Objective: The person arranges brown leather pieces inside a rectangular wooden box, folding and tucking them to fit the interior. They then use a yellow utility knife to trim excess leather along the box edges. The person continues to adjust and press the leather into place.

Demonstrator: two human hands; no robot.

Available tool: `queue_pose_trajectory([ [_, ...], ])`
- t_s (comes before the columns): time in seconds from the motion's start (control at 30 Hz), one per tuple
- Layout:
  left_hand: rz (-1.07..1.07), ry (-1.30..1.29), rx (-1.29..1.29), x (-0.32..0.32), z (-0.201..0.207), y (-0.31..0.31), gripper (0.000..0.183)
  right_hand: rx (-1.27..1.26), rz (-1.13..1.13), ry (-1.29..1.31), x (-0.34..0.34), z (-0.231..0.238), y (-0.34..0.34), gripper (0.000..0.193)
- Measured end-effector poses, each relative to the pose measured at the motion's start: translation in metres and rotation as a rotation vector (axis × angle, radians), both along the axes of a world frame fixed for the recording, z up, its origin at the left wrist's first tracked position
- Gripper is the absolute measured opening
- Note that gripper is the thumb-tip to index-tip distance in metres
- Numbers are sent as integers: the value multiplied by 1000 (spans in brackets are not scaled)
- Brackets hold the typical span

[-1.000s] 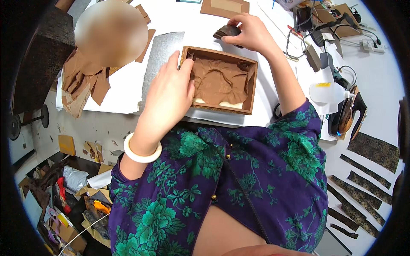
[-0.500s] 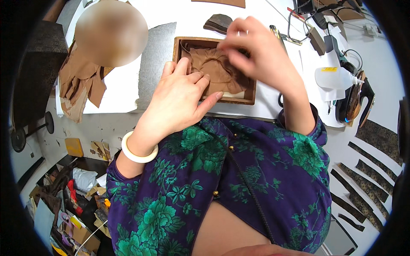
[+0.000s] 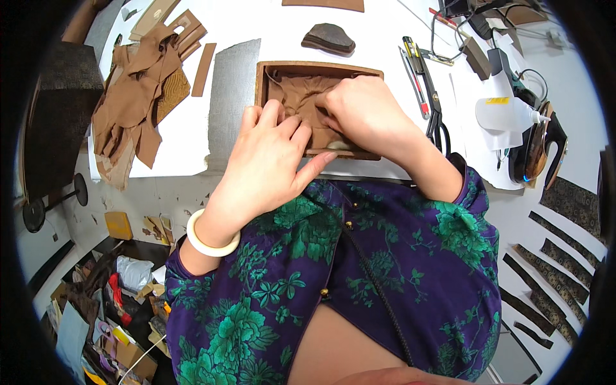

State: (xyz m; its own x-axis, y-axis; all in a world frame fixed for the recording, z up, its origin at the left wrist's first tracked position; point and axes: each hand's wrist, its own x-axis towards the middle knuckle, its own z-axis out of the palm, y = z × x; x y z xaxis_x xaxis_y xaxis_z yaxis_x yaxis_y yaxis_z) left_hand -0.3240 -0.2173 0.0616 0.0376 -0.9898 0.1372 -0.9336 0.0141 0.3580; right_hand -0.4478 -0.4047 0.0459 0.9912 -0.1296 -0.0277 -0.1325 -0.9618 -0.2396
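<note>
A wooden box (image 3: 321,65) with low walls sits at the table's near edge. Soft brown leather (image 3: 300,88) lies wrinkled inside it, and a pale patch shows beneath the leather near the front wall. My left hand (image 3: 256,154) reaches over the box's left front corner. Its fingers are apart and bent onto the leather, with the thumb along the front rim. My right hand (image 3: 362,112) is inside the right half, fingers curled closed against the leather and seemingly gripping a fold. Its fingertips are partly hidden.
Behind the box lies a dark, stone-like block (image 3: 328,40). Scissors (image 3: 437,122) and a utility knife (image 3: 414,83) are to the right, with a white bottle (image 3: 504,119) farther over. Leftward are a grey sheet (image 3: 234,80), a leather strip (image 3: 204,70) and piled leather scraps (image 3: 138,83).
My right hand has come down from above the box's back right side onto the leather, and its fingers have closed. The leather is bunched differently. My left hand stays at the box's left front.
</note>
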Motion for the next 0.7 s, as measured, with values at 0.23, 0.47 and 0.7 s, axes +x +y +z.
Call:
queue_pose_trajectory([
  [0.23,-14,17,104,0,4,1,54,112,111,-57,4,2,2,14],
  [0.47,-20,-1,171,-2,9,2,59,92,47,15,5,0,0,29],
  [0.7,-20,24,120,-5,7,-2,62,236,38,-80,3,28,-21,27],
])
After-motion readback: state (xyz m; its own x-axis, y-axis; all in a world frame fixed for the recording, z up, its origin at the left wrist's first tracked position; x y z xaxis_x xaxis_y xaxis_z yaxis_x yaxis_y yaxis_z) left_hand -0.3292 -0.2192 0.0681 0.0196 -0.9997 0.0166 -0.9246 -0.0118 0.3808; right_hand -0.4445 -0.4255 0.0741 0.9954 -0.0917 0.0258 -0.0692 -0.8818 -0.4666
